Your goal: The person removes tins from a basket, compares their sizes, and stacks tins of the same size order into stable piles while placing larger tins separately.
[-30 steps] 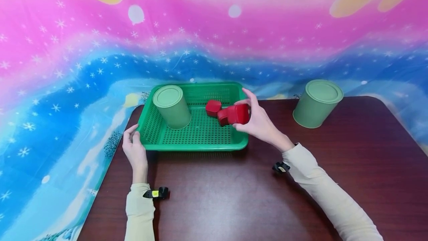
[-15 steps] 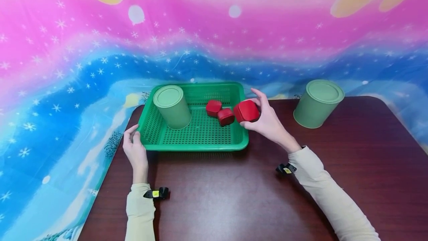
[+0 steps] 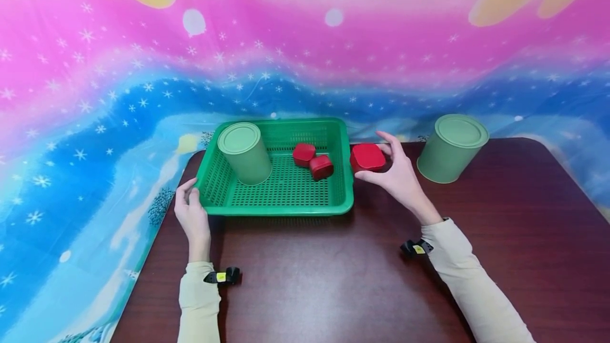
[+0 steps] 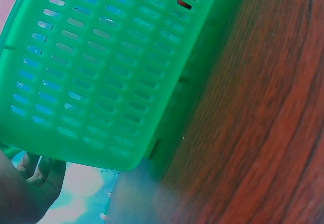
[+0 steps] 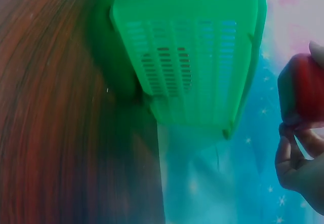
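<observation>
In the head view, a small red box [image 3: 368, 158] with rounded corners is pinched between the thumb and fingers of my right hand [image 3: 399, 176]. It is just outside the right rim of a green plastic basket [image 3: 281, 210], above the table. The right wrist view shows the same red box [image 5: 304, 89] at its right edge. My left hand [image 3: 191, 210] grips the basket's left rim; some of its fingers [image 4: 54, 176] show bent by the end wall in the left wrist view. Two more red boxes, one behind [image 3: 304, 154] and one in front [image 3: 321, 167], touch inside the basket.
A pale green can [image 3: 245, 155] stands inside the basket on the left. Another pale green can [image 3: 451, 150] is on the dark wooden table [image 3: 305, 279], right of my right hand. A colourful cloth [image 3: 286, 41] hangs behind the table.
My right hand has carried its red box rightwards, from above the basket to beyond the right rim. The two boxes in the basket came into fuller view. My left hand stays put.
</observation>
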Motion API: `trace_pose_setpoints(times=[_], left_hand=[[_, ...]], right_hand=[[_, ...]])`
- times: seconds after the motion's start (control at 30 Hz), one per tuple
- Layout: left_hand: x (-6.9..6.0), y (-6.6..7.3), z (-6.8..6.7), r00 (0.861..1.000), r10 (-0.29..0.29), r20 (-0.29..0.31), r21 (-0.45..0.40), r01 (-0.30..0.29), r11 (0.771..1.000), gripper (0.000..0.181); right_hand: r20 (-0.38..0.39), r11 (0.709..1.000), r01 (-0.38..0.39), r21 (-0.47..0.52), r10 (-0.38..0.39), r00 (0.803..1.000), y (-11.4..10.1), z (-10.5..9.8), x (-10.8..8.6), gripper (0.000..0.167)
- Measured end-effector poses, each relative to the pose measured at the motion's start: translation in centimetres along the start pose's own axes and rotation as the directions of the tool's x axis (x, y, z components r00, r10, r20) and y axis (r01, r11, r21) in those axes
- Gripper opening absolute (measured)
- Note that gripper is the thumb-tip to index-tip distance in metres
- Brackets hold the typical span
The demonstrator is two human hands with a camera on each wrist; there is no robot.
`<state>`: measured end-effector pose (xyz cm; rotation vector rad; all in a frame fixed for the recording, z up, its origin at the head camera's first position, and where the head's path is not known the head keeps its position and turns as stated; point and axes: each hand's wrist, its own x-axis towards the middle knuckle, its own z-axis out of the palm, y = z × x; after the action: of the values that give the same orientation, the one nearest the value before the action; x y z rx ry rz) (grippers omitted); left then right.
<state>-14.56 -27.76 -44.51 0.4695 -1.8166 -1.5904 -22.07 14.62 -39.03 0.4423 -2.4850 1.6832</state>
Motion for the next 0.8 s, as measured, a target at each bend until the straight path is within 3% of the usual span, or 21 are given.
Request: trace_pose_setpoints(times=[0.07, 0.43, 0.8], left_hand=[[0.2, -0.5, -0.1, 1.000, -0.004, 0.000, 0.005, 0.004, 1.000, 0.034], [0.0, -0.3, -0.1, 1.000, -0.006, 0.000, 0.016, 0.006, 1.000, 0.033], [-0.2, -0.1, -0.1, 1.000, 0.008, -0.007, 0.022, -0.008, 1.000, 0.032]], right_hand=[[-0.003, 1.000, -0.008, -0.019, 0.008, 1.000, 0.4, -0.3, 0.0, 0.099], [0.021, 0.989, -0.046, -0.141, 0.049, 0.999, 2.0, -2.0, -0.2, 0.097], [0.044, 0.963, -0.066, -0.259, 0.080, 0.996, 4.4, -2.4, -0.9, 0.096]])
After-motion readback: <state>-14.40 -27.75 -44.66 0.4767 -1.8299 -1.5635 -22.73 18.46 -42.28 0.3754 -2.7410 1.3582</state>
